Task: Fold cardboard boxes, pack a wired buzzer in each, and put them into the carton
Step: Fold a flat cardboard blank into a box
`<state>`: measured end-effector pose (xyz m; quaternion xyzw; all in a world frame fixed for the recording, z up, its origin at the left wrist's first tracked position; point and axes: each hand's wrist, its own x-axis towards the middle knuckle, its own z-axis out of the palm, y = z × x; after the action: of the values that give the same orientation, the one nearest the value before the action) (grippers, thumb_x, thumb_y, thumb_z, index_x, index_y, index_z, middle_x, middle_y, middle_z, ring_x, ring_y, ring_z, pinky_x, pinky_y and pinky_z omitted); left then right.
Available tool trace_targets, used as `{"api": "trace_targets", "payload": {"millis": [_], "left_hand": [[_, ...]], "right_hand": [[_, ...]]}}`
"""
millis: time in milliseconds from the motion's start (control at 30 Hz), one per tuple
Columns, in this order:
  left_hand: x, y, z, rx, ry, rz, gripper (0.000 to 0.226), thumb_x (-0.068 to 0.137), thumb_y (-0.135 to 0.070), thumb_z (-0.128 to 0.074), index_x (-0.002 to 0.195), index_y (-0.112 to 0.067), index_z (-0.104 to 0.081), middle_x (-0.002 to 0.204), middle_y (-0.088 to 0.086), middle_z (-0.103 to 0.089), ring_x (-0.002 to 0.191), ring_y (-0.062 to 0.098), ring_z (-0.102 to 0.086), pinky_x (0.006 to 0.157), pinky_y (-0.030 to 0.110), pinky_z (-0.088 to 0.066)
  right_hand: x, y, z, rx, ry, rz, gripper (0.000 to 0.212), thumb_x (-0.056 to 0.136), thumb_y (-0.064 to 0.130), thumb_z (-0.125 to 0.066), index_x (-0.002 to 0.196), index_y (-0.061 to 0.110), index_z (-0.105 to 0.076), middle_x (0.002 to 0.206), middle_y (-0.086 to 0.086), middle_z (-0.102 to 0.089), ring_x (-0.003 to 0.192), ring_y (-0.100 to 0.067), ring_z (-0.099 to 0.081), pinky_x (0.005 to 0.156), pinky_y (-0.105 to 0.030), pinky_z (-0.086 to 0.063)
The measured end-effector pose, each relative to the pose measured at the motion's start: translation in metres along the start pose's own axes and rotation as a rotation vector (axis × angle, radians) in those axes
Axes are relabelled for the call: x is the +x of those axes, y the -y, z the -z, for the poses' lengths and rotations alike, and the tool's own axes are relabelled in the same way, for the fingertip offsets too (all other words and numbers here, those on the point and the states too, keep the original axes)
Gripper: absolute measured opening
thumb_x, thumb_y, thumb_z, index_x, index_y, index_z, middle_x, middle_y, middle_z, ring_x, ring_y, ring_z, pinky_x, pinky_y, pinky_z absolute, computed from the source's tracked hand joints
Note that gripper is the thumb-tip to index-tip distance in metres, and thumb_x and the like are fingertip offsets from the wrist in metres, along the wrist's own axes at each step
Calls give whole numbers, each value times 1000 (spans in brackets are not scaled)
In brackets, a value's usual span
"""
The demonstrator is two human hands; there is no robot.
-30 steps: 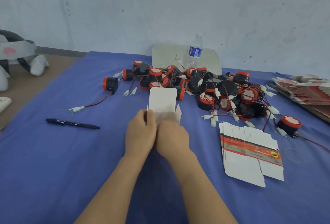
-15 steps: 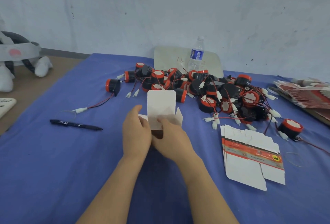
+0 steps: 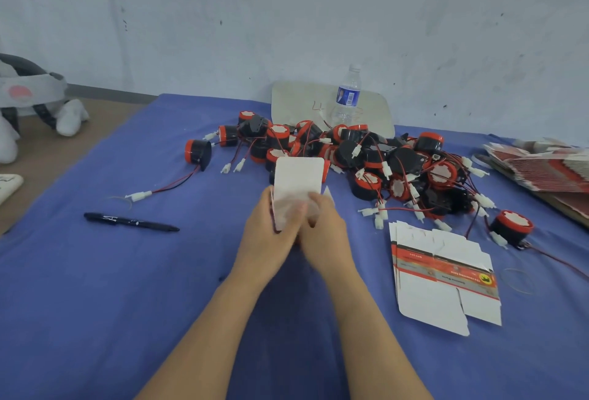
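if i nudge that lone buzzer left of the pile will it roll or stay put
The lone buzzer seems to lie on its curved side, so it would probably roll a little. Its thin wire looks floppy and would likely trail behind, dragging the white connector. The blue cloth may slow it.

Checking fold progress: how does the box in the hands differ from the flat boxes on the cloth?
The box is partly folded, one flap standing up; the flat boxes lie stacked and unfolded. The left hand and right hand grip the box; nothing touches the flat boxes. Both are white card.
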<state>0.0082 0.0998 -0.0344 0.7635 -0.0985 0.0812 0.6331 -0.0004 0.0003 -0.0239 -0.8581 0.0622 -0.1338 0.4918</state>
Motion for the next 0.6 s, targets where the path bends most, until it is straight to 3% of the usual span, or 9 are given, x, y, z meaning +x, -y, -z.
{"api": "trace_targets", "payload": {"millis": [100,200,300,367,400,467,500,600], "left_hand": [[4,5,5,33,-74,-7,22,96,-23,-52,112,-35,-45,103,-15,-61,90,-1,-61,64,9,-47],[7,10,10,107,-129,70,28,99,-13,-35,121,-29,-42,101,-7,-60,87,11,-58,56,13,-42],[6,11,9,189,-153,49,61,99,-9,-36,150,-32,-11,91,3,-59,67,12,-52,47,16,-36],[6,11,8,235,-179,-28,75,96,-3,-39,151,-36,0,93,-1,-53,65,10,-51,48,14,-37],[6,10,8,252,-185,-55,75,96,-2,-39,152,-35,-2,101,-3,-52,73,11,-53,55,14,-41],[5,9,7,288,-204,-43,60,99,-6,-37,152,-24,-16,130,3,-51,112,20,-53,87,25,-47],[4,9,6,316,-213,3,52,101,-11,-35,151,-18,-22,143,6,-43,129,22,-43,100,30,-39],[2,11,7,489,-180,165,51,103,-31,-28,150,-11,-24,157,12,-23,142,27,-25,111,39,-27]], "right_hand": [[1,2,-2,-14,31,46,39,94,9,-44,131,20,-53,108,3,-62,73,7,-50,54,-1,-39],[-3,4,-4,-128,-116,147,36,96,10,-43,128,22,-55,116,4,-66,85,-7,-58,67,-13,-43],[-4,4,-5,-323,-283,185,35,97,15,-43,129,21,-55,128,7,-60,107,-13,-49,79,-21,-36],[-2,1,-3,-469,-322,159,38,97,20,-43,134,21,-50,138,7,-53,110,-16,-39,84,-23,-29],[-1,-1,-3,-543,-299,121,43,98,24,-41,140,20,-42,145,5,-46,119,-19,-35,94,-27,-27],[-1,-5,-4,-588,-173,4,53,101,34,-35,150,19,-22,151,-1,-38,140,-26,-19,112,-38,-16],[-1,-6,-6,-560,-104,-44,57,102,38,-31,153,17,-14,150,-6,-39,144,-28,-15,116,-43,-13],[0,-9,-10,-470,33,-162,65,102,47,-22,154,14,-2,155,-16,-26,146,-32,-14,118,-47,-11]]}}
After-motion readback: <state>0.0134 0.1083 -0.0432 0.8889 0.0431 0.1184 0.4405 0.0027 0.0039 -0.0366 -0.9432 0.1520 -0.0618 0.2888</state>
